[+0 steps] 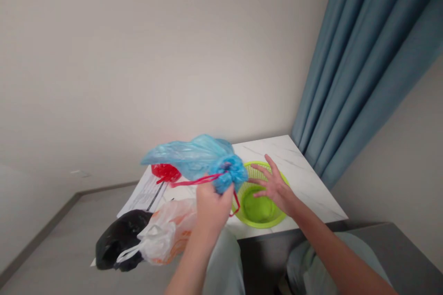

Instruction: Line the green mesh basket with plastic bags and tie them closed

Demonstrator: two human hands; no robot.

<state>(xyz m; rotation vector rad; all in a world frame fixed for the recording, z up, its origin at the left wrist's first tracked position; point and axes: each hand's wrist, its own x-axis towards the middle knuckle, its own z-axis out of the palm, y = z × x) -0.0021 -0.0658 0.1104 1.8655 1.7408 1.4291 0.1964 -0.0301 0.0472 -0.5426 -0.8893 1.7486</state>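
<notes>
The blue plastic bag (187,152) is raised above the middle of the surface (311,184), its ruffled end closed in the left hand (212,205). That hand is narrow around the bunched plastic, probably because a grip there gathers the folds and leaves the thin body loose. A red drawstring (195,181) comes out of the ruffles, one length running left and a loop hanging on the right; the grip seems to secure the bag beside where the string emerges.

The bag's long axis runs roughly left to right, the bunched end pointing right and slightly near, the loose body spreading left and a little far. Which parts of the string the fingers pin cannot be told.

Just right of it, the right hand (275,189) is wide, fingers spread and holding nothing, over the green basket (259,226). The basket stands upright, perhaps set there to be within easy reach.

Left of the blue bag, a red bag (166,171) lies by printed paper (141,193). Nearer, a white and orange bag (162,235) sits against a black bag (121,235), handles pointing left.
</notes>
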